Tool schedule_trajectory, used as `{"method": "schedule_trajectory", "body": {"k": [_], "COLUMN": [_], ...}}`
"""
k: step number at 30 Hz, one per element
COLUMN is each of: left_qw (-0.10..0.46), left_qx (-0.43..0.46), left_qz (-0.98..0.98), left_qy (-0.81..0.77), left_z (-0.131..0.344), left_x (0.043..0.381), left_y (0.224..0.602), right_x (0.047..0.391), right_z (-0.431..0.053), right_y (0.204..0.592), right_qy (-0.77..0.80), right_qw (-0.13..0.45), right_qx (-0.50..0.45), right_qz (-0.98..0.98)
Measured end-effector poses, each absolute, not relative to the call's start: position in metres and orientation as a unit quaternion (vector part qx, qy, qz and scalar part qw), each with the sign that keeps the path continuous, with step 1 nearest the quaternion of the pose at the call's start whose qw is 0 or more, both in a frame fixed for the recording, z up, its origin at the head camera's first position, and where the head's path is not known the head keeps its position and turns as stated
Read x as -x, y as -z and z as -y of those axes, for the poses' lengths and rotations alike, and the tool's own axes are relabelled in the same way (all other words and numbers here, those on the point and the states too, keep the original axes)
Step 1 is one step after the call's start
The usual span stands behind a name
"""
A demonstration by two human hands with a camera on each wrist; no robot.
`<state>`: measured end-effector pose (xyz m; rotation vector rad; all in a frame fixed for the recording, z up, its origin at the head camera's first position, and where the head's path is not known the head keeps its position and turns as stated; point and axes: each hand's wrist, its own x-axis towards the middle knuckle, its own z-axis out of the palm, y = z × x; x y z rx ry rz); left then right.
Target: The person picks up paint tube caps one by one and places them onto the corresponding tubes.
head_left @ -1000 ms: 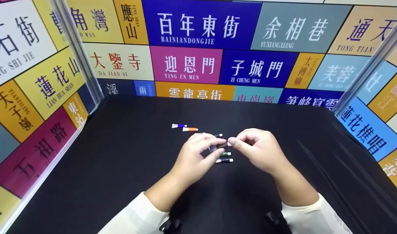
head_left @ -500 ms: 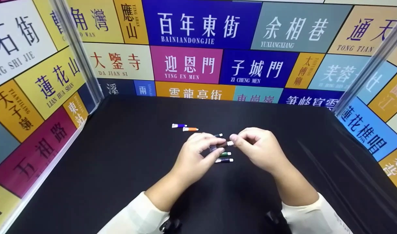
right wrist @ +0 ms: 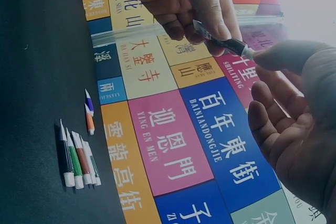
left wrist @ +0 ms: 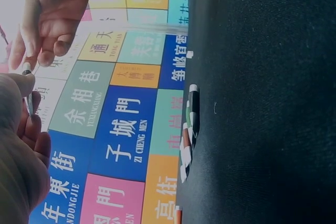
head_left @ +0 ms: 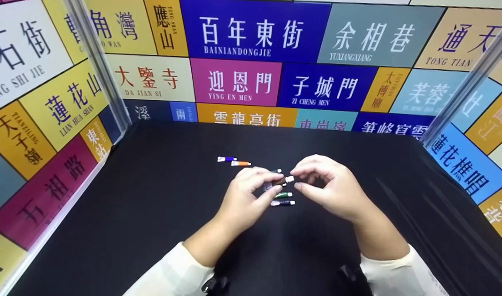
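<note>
My left hand [head_left: 245,201] pinches a small dark paint tube [right wrist: 226,42] between thumb and fingers, its white cap [head_left: 289,179] pointing toward my right hand [head_left: 333,191]. The right hand's thumb and index finger stand apart on either side of the cap, close to it. In the right wrist view the right thumb overlaps the cap's end; whether it touches, I cannot tell. Below the hands lie a green tube [head_left: 283,195], a black tube [head_left: 284,203] and a brown tube [right wrist: 82,157], side by side. The left hand partly hides this row in the head view.
A purple tube [head_left: 226,159] and an orange tube [head_left: 240,163] lie farther back on the black cloth [head_left: 173,172]. In the left wrist view a small white piece [left wrist: 189,54] sits on the cloth. Panels with printed signs [head_left: 234,82] enclose the back and sides.
The right thumb and index finger first pinched at the cap, then drew slightly back and spread apart. More of the white cap shows now. The left hand has stayed nearly still.
</note>
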<state>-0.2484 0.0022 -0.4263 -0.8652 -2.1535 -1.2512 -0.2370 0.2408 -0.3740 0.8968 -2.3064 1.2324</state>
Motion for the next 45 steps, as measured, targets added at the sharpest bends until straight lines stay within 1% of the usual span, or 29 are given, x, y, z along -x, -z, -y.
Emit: {"method": "schedule_trajectory", "body": {"k": [8, 20, 27, 35, 37, 45], "left_qw": [0.255, 0.248, 0.247, 0.246, 0.248, 0.259], "left_qx": [0.321, 0.319, 0.320, 0.318, 0.318, 0.313], "left_qz": [0.790, 0.791, 0.791, 0.792, 0.791, 0.787], "left_qy": [0.456, 0.459, 0.459, 0.459, 0.461, 0.463], "left_z": [-0.0018, -0.0027, -0.0031, -0.0032, -0.0032, -0.0030], "left_x": [0.2473, 0.2467, 0.2463, 0.2470, 0.2470, 0.2480], "left_y": [0.4263, 0.4259, 0.4252, 0.4261, 0.4262, 0.4271], "right_x": [0.2378, 0.2372, 0.2377, 0.2370, 0.2369, 0.2383], "right_z": [-0.2395, -0.2372, -0.2378, -0.2402, -0.2408, -0.2411], "right_y": [0.3765, 0.3764, 0.3771, 0.3752, 0.3750, 0.3760], "right_qy": [-0.419, -0.411, -0.408, -0.430, -0.430, -0.412], "right_qw": [0.188, 0.164, 0.160, 0.123, 0.127, 0.175], "right_qx": [-0.324, -0.274, -0.260, -0.263, -0.272, -0.349], "right_qz": [0.827, 0.854, 0.860, 0.855, 0.852, 0.823]}}
